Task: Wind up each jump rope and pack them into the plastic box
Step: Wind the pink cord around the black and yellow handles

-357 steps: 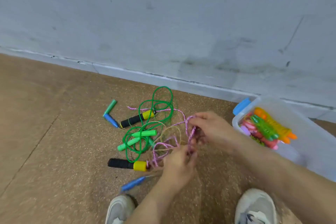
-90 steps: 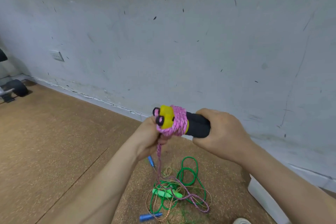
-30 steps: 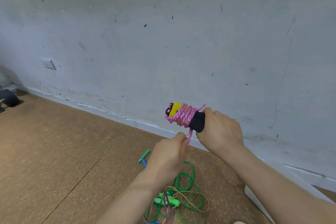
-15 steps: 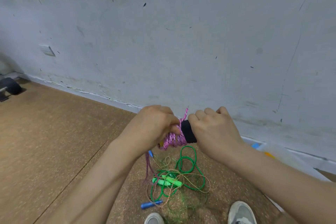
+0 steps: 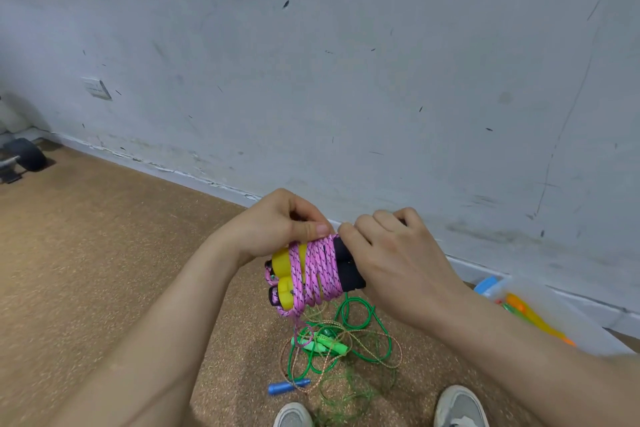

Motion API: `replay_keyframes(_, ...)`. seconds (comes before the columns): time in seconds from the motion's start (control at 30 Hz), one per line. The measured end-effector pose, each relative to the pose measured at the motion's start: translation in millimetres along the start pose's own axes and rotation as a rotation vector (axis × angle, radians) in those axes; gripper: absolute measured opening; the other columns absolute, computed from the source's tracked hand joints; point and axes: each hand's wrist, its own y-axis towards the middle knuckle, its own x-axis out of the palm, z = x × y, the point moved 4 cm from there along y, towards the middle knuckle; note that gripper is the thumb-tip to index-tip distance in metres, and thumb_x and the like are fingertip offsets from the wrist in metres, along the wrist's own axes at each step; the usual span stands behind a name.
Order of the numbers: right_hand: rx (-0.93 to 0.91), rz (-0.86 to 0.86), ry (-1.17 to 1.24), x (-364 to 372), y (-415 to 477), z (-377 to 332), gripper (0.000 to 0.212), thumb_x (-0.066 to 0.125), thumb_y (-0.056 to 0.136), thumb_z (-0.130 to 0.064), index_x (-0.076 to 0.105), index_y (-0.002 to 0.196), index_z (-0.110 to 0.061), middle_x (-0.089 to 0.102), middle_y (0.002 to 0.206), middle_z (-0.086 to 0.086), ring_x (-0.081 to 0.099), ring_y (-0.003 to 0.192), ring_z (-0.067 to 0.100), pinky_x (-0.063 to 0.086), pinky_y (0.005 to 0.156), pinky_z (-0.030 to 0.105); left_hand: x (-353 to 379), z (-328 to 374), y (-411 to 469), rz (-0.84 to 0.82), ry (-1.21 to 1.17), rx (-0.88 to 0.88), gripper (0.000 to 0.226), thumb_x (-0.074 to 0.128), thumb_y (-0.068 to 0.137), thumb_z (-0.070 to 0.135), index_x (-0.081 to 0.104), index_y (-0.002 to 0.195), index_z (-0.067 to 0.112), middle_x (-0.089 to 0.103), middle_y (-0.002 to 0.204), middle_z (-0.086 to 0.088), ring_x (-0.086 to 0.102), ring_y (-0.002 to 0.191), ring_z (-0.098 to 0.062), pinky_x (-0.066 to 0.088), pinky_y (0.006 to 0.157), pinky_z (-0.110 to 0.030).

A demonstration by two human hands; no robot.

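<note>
Rope (image 5: 318, 270) pink, coiled round paired black-yellow handles (image 5: 349, 276)

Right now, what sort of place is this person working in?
Probably a gym or exercise room: a brown cork-like floor, a scuffed grey wall, what looks like a black weight at the far left, and loose jump ropes.

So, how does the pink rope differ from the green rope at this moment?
The pink rope is wound tightly round its black-and-yellow handles; the green rope lies in loose, tangled loops. The pink rope is held up by the left hand and right hand; the green rope rests on the floor. Neither is in the plastic box.
</note>
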Motion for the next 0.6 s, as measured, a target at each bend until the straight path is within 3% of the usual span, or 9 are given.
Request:
replay_keyframes(0.07,0.032,0.007,0.071,0,2,5,0.033,0.067,0.058,-0.016,0.058,0.090,-0.014,0.053,0.085,0.005,0.051,0.068,0.027,0.040,0.061,0.036,-4,-10,0,0.025,-0.191,-0.068,0.009,0.073,0.072,0.014,0.076,0.078,0.008,0.071,0.080,-0.019,0.064,0.071,-0.021,0.053,0.070,-0.030)
replay_keyframes(0.17,0.062,0.010,0.155,2,3,10,0.040,0.071,0.056,-0.023,0.061,0.093,-0.013,0.057,0.098,0.009,0.056,0.069,0.027,0.044,0.061,0.035,-1,-25,2,0.003,-0.371,-0.159,0.009,0.070,0.068,0.016,0.075,0.071,0.010,0.070,0.072,-0.011,0.063,0.060,-0.016,0.053,0.060,-0.024)
replay_keyframes(0.3,0.125,0.031,0.279,6,7,16,0.032,0.067,0.059,-0.028,0.063,0.088,-0.015,0.058,0.078,0.003,0.059,0.067,0.029,0.045,0.057,0.035,16,-37,2,0.003,-0.705,-0.314,0.029,0.055,0.077,0.002,0.069,0.053,0.009,0.063,0.054,-0.004,0.057,0.041,-0.011,0.047,0.041,-0.019)
replay_keyframes(0.37,0.292,0.068,0.397,5,12,30,0.032,0.068,0.062,-0.030,0.063,0.090,-0.015,0.059,0.079,0.004,0.059,0.069,0.031,0.048,0.057,0.037,29,-38,2,0.004,-0.776,-0.297,0.024,0.052,0.083,0.002,0.068,0.066,0.009,0.056,0.055,-0.001,0.046,0.038,-0.008,0.037,0.035,-0.019)
replay_keyframes(0.4,0.398,0.059,0.414,5,14,39,0.032,0.067,0.066,-0.031,0.062,0.093,-0.016,0.060,0.083,0.005,0.060,0.073,0.032,0.049,0.060,0.038,36,-39,5,0.003,-0.690,-0.236,0.021,0.050,0.090,0.005,0.065,0.077,0.011,0.051,0.056,0.001,0.038,0.039,-0.006,0.030,0.037,-0.018)
replay_keyframes(0.47,0.588,-0.079,0.346,13,19,57,0.031,0.063,0.075,-0.032,0.058,0.102,-0.017,0.059,0.094,0.005,0.060,0.085,0.031,0.047,0.067,0.037,52,-31,8,0.083,-0.251,-0.131,0.019,0.045,0.100,0.017,0.063,0.095,0.015,0.049,0.058,0.003,0.038,0.043,-0.007,0.029,0.043,-0.024)
replay_keyframes(0.53,0.663,-0.207,0.231,25,21,71,0.031,0.060,0.080,-0.031,0.053,0.106,-0.016,0.057,0.100,0.006,0.060,0.091,0.030,0.042,0.069,0.036,75,-17,8,0.129,0.482,0.017,0.013,0.048,0.097,0.021,0.054,0.108,0.016,0.059,0.067,-0.002,0.056,0.056,-0.019,0.033,0.048,-0.032)
replay_keyframes(0.6,0.630,-0.310,0.126,37,20,72,0.028,0.058,0.082,-0.029,0.049,0.105,-0.014,0.056,0.104,0.007,0.059,0.093,0.029,0.038,0.070,0.036,95,6,0,0.122,1.133,0.211,0.027,0.072,0.076,0.024,0.057,0.097,0.016,0.062,0.063,-0.003,0.060,0.053,-0.025,0.025,0.041,-0.026)
